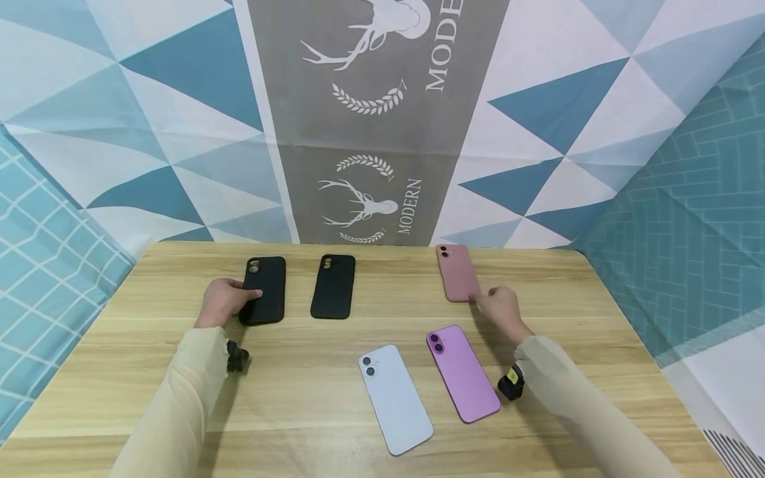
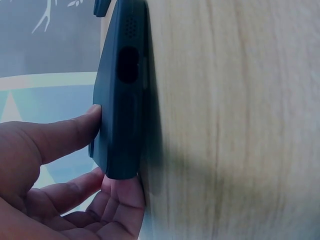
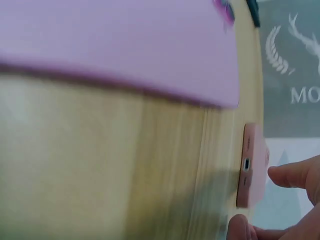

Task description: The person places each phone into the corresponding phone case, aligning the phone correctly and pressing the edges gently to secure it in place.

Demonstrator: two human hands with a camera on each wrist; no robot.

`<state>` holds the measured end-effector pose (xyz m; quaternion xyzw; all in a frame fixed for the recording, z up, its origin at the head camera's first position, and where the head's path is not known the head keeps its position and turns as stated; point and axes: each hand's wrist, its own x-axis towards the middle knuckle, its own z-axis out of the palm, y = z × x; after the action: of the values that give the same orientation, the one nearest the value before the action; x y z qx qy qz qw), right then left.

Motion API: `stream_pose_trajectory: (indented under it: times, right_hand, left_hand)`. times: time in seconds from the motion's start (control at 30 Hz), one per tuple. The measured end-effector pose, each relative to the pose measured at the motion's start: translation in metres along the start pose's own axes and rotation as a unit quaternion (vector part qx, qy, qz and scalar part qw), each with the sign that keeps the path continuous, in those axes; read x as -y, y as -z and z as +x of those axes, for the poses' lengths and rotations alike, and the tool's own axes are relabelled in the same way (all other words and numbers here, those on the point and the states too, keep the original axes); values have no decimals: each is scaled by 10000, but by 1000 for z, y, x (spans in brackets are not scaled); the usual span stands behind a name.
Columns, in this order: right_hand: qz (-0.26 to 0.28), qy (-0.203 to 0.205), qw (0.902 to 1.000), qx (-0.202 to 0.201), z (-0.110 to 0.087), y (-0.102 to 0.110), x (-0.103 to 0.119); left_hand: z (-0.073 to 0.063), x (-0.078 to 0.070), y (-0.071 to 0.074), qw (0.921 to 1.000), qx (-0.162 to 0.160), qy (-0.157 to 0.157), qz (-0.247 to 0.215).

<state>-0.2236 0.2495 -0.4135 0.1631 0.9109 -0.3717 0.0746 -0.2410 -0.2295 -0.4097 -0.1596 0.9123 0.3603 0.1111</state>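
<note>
My left hand (image 1: 222,302) grips a black phone case (image 1: 270,292) at the back left of the table, thumb on its back and fingers at its side edge. In the left wrist view the case (image 2: 122,110) shows its end with a port cutout, and the fingertips tuck against its lower edge. My right hand (image 1: 501,311) reaches to the near right corner of a pink phone (image 1: 459,273). Seen from the right wrist, thumb and finger stand spread beside the pink phone (image 3: 252,165), whose charging port faces the camera.
A second black phone case (image 1: 333,287) lies right of the first. Closer in, a white phone (image 1: 396,399) and a purple phone (image 1: 463,374) lie camera side up on the wooden table (image 1: 287,411). Patterned cloth (image 1: 358,133) stands behind the table.
</note>
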Motion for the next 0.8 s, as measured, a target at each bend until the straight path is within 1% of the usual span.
stream_pose_trajectory:
  times: [0.1,0.23,0.33,0.47,0.57,0.67,0.8]
  right_hand:
    - [74,-9,9999,141,-12,0,0]
    - [103,36,9989,457,-28,-4,4]
    - [-7,70,9972,742,-38,-9,6]
    - [-466,364,9937,947,-49,-17,6]
    - [-755,593,9907,969,-56,-22,7]
    - [-905,735,9888,933,-61,-27,8]
    - [-1325,958,9834,783,-67,-31,9]
  left_hand:
    - [0,0,0,10000,10,-21,2]
    - [-1,0,0,10000,39,-31,8]
    - [-1,0,0,10000,48,-26,21]
    - [-1,-1,0,10000,35,-13,6]
    - [-2,-1,0,10000,20,5,-16]
    - [-2,-1,0,10000,1,16,-20]
    - [-2,-1,0,10000,9,16,-39]
